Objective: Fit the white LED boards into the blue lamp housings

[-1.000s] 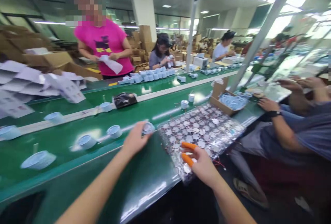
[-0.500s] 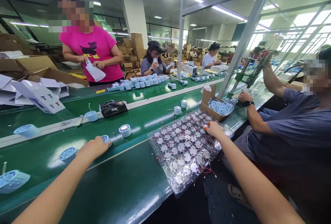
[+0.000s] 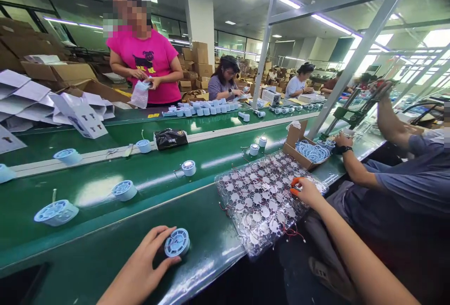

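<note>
Left hand (image 3: 140, 267) has a pale blue round spoked disc (image 3: 176, 242) pinched by its rim, fingers (image 3: 160, 241) closed around the side, just over the green table (image 3: 87, 253). Right hand (image 3: 306, 192), orange cots (image 3: 294, 184) on two fingers, is curled against a clear bag (image 3: 260, 202) of round white wired boards; whether it has hold of the bag is unclear. More discs (image 3: 123, 190) sit on the table, and a cardboard box (image 3: 297, 148) of blue coils (image 3: 312, 152) is just beyond the bag.
</note>
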Available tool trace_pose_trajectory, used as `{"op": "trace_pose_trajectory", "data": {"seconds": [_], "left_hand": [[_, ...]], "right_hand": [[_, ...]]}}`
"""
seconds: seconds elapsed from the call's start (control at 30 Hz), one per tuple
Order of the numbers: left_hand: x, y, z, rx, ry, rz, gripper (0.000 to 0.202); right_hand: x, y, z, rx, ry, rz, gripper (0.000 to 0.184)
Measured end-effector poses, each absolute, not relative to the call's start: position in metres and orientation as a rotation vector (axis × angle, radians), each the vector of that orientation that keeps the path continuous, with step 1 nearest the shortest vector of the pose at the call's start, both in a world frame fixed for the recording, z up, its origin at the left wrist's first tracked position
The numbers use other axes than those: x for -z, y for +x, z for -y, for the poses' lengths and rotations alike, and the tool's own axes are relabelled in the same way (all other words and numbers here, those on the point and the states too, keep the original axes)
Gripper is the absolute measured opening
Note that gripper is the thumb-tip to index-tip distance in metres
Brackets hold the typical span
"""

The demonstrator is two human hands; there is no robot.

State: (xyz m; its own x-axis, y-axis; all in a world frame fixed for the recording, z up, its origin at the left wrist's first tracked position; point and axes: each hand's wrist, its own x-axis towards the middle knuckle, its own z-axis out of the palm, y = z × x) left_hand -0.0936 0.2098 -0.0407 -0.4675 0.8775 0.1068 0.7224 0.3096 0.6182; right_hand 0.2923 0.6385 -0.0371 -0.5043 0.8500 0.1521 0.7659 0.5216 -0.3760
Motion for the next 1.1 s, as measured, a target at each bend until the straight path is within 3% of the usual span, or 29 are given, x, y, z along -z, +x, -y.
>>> {"op": "trace_pose_trajectory", "data": {"seconds": [0.2,0.33,0.4,0.6,0.73,0.8,0.9,1.0,1.1], "left_hand": [[0.029,-0.07,-0.213,-1.1,1.278,-2.194,0.041],[0.032,-0.056,-0.217,-1.224,1.042,-2.273,0.033],[0.034,-0.048,-0.218,-1.336,1.012,-2.255,0.029],[0.034,-0.021,-0.219,-1.476,0.963,-2.168,0.02],[0.037,-0.012,-0.219,-1.376,1.068,-2.328,0.018],[0.038,-0.011,-0.219,-1.31,1.087,-2.402,0.023],[0.038,-0.009,-0.217,-1.285,1.138,-2.357,0.026],[0.039,-0.01,-0.215,-1.266,1.227,-2.282,0.027],[0.044,-0.013,-0.217,-1.159,1.278,-2.353,0.029]], "right_hand": [[0.017,0.285,-0.649,-0.416,-1.406,2.49,0.037],[-0.001,0.29,-0.643,-0.391,-1.456,2.484,0.027],[-0.007,0.285,-0.631,-0.44,-1.487,2.288,0.031],[-0.008,0.2,-0.468,-1.426,-1.11,1.39,0.062],[0.005,0.137,-0.332,-1.838,-0.976,1.49,0.052],[0.015,0.124,-0.297,-1.67,-0.95,1.656,0.041],[0.034,0.127,-0.283,-1.164,-0.871,2.007,0.03],[0.05,0.137,-0.289,-0.717,-0.76,2.245,0.029],[0.06,0.142,-0.296,-0.485,-0.64,2.377,0.027]]}}
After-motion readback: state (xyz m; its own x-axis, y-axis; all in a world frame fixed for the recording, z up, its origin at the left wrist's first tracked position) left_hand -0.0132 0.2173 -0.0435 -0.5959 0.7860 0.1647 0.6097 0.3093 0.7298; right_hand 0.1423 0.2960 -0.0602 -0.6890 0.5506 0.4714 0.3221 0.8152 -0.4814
